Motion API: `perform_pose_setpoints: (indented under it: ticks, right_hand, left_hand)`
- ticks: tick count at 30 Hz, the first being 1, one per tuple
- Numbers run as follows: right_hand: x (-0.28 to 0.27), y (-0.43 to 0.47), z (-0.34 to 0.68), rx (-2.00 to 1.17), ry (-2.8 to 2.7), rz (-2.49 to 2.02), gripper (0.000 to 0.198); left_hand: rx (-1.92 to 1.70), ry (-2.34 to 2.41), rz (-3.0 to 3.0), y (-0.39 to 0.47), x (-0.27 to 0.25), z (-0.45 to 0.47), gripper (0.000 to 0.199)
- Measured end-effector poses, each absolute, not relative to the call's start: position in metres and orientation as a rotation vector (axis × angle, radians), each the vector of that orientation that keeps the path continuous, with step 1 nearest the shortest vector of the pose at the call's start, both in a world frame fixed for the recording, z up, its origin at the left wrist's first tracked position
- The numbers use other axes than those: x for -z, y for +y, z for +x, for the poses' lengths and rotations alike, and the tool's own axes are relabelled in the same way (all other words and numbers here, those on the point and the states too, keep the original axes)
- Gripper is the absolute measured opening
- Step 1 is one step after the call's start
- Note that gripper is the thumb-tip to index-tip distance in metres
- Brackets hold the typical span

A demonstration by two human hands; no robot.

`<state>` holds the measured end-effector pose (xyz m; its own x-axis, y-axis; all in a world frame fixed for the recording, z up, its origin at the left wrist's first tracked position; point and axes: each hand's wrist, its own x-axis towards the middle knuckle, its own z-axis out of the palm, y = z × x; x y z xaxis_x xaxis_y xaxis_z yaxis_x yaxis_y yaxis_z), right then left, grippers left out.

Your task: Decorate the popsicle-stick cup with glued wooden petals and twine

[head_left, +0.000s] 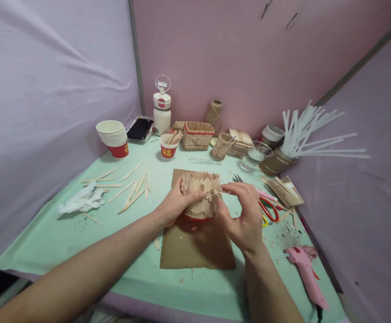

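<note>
My left hand (181, 200) is wrapped round the left side of a small round pot (198, 207) faced with upright pale wooden sticks, its thumb lying across the front. The pot has a jagged pointed rim, a red band near its base and small wooden flowers on its side. At the pot's right side, my right hand (240, 211) has its thumb and forefinger bent in close to a flower (214, 194). A thin pale bit shows by the forefinger, too small to name. Under the pot lies a brown cardboard sheet (197, 251).
Loose wooden sticks (136, 193) and crumpled tissue (82, 199) lie left. A pink glue gun (306, 273) and red-handled scissors (270, 210) are right. Behind stand stacked paper cups (113, 139), a stick-covered box (198, 137), a plastic water cup (254, 156) and white glue sticks (299, 134).
</note>
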<state>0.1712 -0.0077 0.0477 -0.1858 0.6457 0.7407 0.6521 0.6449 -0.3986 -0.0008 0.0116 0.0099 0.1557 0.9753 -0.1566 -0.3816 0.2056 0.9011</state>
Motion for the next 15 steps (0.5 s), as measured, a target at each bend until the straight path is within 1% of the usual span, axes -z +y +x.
perform_pose_setpoints:
  ticks: [3, 6, 11, 13, 15]
  right_hand:
    - [-0.0471, -0.0076, 0.1725, 0.129, -1.862, -1.035, 0.025]
    - [-0.0439, -0.0065, 0.1737, 0.21, -1.852, -1.019, 0.036]
    - [-0.0387, -0.0035, 0.1738, 0.193, -1.836, -0.993, 0.056]
    - [-0.038, -0.0019, 0.1734, 0.225, -1.853, -0.986, 0.058]
    - [-0.0384, -0.0007, 0.1733, 0.292, -1.903, -0.984, 0.057]
  left_hand:
    - [-1.192, 0.978, 0.97, 0.0117, -0.0105, -0.0019, 0.07]
    - [-1.228, 1.003, 1.064, 0.0119, -0.0128, -0.0024, 0.069]
    - [-1.22, 1.007, 1.048, 0.012, -0.0135, -0.0026, 0.068]
    - [-1.212, 0.995, 1.021, 0.012, -0.0128, -0.0026, 0.068]
    - [-1.196, 0.99, 0.994, 0.012, -0.0124, -0.0028, 0.07]
